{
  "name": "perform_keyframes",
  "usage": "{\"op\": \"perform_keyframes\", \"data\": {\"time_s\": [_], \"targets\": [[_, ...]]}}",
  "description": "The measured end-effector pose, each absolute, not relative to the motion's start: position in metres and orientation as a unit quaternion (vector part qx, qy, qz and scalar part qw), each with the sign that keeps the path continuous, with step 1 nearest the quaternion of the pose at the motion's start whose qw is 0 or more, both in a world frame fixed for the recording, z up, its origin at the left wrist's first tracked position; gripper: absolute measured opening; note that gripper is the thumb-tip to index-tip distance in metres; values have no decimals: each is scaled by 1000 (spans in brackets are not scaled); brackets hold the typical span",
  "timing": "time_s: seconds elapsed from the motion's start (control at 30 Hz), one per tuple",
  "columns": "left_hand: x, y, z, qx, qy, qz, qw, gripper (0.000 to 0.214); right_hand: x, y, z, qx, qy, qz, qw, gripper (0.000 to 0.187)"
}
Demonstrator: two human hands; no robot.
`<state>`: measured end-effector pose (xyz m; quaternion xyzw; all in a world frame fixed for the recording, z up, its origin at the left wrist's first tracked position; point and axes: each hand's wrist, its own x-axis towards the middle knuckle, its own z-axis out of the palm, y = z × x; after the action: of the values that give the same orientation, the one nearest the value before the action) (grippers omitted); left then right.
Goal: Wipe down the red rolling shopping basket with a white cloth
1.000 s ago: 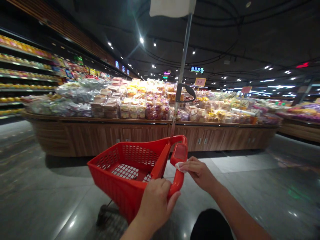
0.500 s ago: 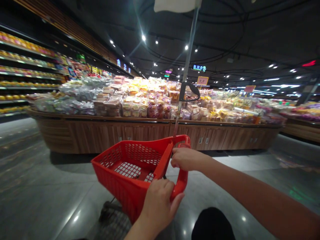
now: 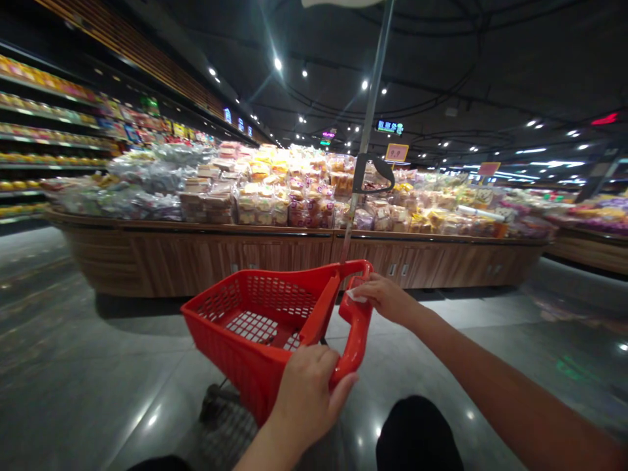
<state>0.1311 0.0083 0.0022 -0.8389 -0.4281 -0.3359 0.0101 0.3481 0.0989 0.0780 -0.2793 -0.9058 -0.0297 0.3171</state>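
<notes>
A red plastic shopping cart (image 3: 235, 356) stands before me, turned to the left, its grid-bottomed basket in view. My left hand (image 3: 310, 386) is closed around the near end of the cart's red handle (image 3: 357, 337), its thumb along the near side. At the handle's far end, my right hand (image 3: 390, 297) pinches a small white wipe (image 3: 358, 296) and presses it on the handle's top. A grey pole (image 3: 371, 98) with a dark loop grip (image 3: 374, 175) rises behind the handle.
A long wooden display counter (image 3: 235, 258) piled with bagged breads and snacks (image 3: 275, 186) runs across beyond the cart. Stocked shelves (image 3: 44, 144) line the left. Glossy tiled floor (image 3: 147, 366) surrounds the cart. My dark-clothed knee (image 3: 417, 435) shows below.
My right hand has shifted from wrapping over the handle to its outer side, uncovering the white wipe. My left hand keeps its hold on the cart handle.
</notes>
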Motion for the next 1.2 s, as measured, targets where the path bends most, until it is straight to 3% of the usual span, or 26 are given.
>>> {"op": "perform_keyframes", "data": {"time_s": [0.2, 0.4, 0.6, 0.8, 1.1, 1.2], "targets": [[125, 6, 5, -845, -427, -322, -3, 28, 357, 80, 50, -229, -909, 24, 348, 27], [117, 6, 6, -847, -423, -322, -7, 28, 358, 87, 37, -296, -854, -45, 426, 27], [108, 7, 5, -851, -409, -328, 3, 26, 347, 71, 22, -227, -871, -6, 436, 30], [99, 6, 6, -852, -394, -344, 22, 25, 350, 80, 11, -327, -789, -33, 519, 28], [90, 4, 7, -856, -397, -331, 10, 24, 332, 68, 23, -258, -845, -7, 469, 30], [90, 4, 6, -855, -399, -331, 12, 24, 328, 81, 41, -263, -871, -1, 415, 29]]}}
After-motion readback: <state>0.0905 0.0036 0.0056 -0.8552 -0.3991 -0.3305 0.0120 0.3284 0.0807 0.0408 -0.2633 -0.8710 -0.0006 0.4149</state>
